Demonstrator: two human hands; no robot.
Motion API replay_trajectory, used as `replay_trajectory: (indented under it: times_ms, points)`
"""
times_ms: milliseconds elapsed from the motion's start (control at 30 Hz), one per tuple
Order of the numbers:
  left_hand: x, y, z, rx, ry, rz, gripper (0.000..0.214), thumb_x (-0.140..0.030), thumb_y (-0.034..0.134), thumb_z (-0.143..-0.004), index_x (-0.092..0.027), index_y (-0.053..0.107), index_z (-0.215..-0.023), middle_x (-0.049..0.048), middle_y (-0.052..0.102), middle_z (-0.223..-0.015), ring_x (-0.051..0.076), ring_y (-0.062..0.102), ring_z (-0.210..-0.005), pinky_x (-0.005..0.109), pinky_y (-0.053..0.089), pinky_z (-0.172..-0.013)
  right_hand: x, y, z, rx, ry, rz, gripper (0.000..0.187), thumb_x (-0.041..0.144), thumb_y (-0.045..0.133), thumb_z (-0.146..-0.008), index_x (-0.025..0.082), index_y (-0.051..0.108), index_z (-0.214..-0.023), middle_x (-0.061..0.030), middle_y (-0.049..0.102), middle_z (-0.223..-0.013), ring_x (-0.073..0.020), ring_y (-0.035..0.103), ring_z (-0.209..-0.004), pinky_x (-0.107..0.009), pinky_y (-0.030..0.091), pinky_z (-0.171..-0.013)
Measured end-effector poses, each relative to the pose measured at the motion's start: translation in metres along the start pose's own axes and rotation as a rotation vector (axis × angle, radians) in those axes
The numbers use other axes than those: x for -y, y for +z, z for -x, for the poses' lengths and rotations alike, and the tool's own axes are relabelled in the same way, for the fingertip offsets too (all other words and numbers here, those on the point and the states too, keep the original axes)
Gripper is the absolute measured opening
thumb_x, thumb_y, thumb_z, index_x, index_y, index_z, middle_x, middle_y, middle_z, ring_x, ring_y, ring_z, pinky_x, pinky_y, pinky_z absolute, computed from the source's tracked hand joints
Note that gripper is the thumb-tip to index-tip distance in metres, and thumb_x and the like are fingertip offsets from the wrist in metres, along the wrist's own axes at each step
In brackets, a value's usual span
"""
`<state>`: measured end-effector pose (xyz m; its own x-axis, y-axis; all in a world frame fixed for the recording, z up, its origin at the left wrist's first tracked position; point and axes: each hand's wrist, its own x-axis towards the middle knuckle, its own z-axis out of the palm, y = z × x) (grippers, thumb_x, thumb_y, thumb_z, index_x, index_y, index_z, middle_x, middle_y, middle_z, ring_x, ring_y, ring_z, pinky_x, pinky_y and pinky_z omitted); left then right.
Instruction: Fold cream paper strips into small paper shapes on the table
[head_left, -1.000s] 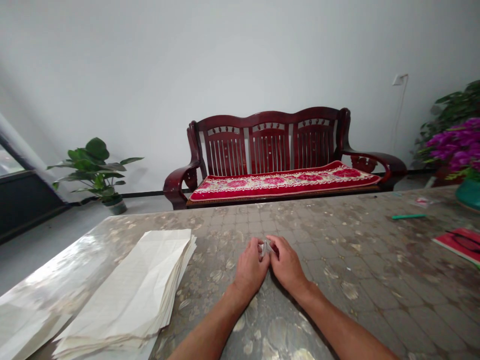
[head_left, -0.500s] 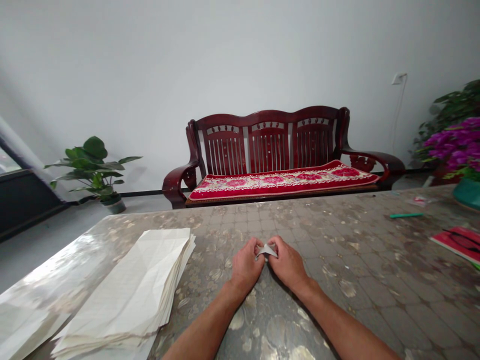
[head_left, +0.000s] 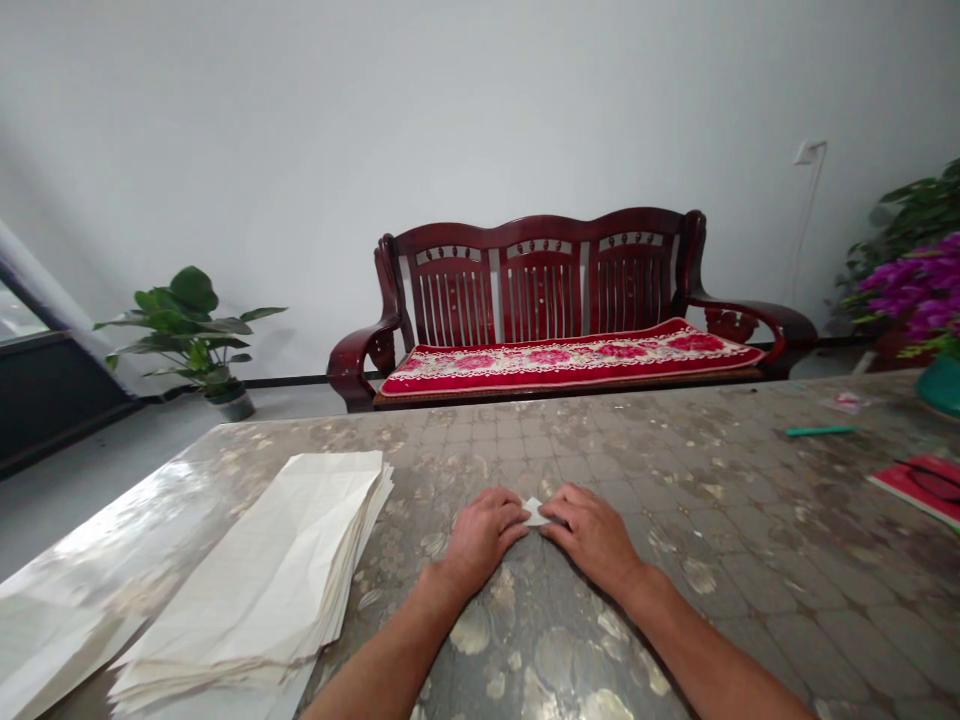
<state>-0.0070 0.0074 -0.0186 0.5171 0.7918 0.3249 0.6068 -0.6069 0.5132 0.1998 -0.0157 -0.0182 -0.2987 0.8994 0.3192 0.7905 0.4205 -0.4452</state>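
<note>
A small white paper piece (head_left: 534, 512), folded to a point, lies on the tabletop (head_left: 750, 570) between the person's hands, near the table's middle. It looks thin and very light, with little stiffness beyond its creases, so it would bend easily and might slide on the glossy surface. The safest hold would be a pinch along its folded edges, because pressing on the tip could crush it. No writing can be read on it.

The left hand (head_left: 481, 540) and right hand (head_left: 592, 535) lie palm-down, only narrowly apart, with their fingers flat and together. Their fingertips meet the paper from either side, but neither hand visibly pinches or lifts it.

To the left lies a thick stack of creased, ruled paper sheets (head_left: 277, 565), with no readable marks. To the right are a green pen (head_left: 820, 431), a small packet (head_left: 847, 402) and a red booklet (head_left: 919, 487) with dark marks, too small to read. A teal pot (head_left: 941, 388) holds magenta flowers (head_left: 919, 295) at the far right. Beyond the tabletop stand a dark red wooden sofa (head_left: 540, 265) with a floral cushion (head_left: 570, 358) and a potted green plant (head_left: 191, 325).
</note>
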Motion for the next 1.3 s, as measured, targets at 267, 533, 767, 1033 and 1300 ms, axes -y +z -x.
replay_trajectory:
  times_ms: [267,533,767,1033,1300]
  points:
    - [-0.009,-0.002,-0.005,-0.018,-0.145,-0.145,0.013,-0.024,0.061,-0.087,-0.022,0.067,-0.077,0.0028,0.067,-0.083,0.019,0.059,-0.087,0.028,0.041,-0.080,0.005,-0.004,-0.001,-0.021,-0.052,0.104,0.017,0.028,0.057,-0.092,0.026,0.073,-0.084,-0.0025,0.064,-0.089,-0.0198,0.053,-0.089,-0.032,0.038,-0.079]
    - [-0.013,0.001,-0.006,-0.005,-0.262,-0.179,0.019,-0.031,0.068,-0.083,-0.023,0.065,-0.099,0.0038,0.064,-0.099,0.022,0.057,-0.097,0.030,0.040,-0.083,0.002,0.004,-0.006,-0.062,0.151,0.074,0.014,0.030,0.064,-0.084,0.025,0.067,-0.096,-0.0031,0.062,-0.095,-0.0205,0.053,-0.092,-0.031,0.036,-0.079]
    - [-0.014,0.007,-0.008,-0.024,-0.247,-0.018,0.006,-0.025,0.066,-0.079,-0.020,0.063,-0.081,-0.0006,0.064,-0.082,0.019,0.058,-0.084,0.026,0.039,-0.074,0.007,0.005,-0.009,-0.017,0.194,0.001,0.007,0.028,0.066,-0.081,0.024,0.065,-0.087,-0.0012,0.065,-0.094,-0.0210,0.054,-0.094,-0.031,0.035,-0.081]
    - [-0.011,0.011,-0.005,-0.130,-0.163,0.220,0.011,-0.010,0.059,-0.077,-0.021,0.059,-0.075,0.0015,0.066,-0.100,0.016,0.059,-0.094,0.025,0.044,-0.083,0.005,0.007,-0.009,-0.064,0.245,-0.169,0.044,0.031,0.070,-0.076,0.025,0.062,-0.119,-0.0035,0.070,-0.099,-0.0229,0.059,-0.094,-0.033,0.041,-0.082]
    - [-0.011,0.014,-0.004,-0.153,-0.229,0.166,0.006,-0.016,0.055,-0.080,-0.021,0.057,-0.082,-0.0042,0.063,-0.074,0.013,0.058,-0.071,0.022,0.042,-0.069,0.006,0.004,-0.008,-0.091,0.191,-0.282,0.013,0.026,0.061,-0.080,0.024,0.070,-0.090,-0.0009,0.068,-0.085,-0.0189,0.058,-0.085,-0.027,0.041,-0.074]
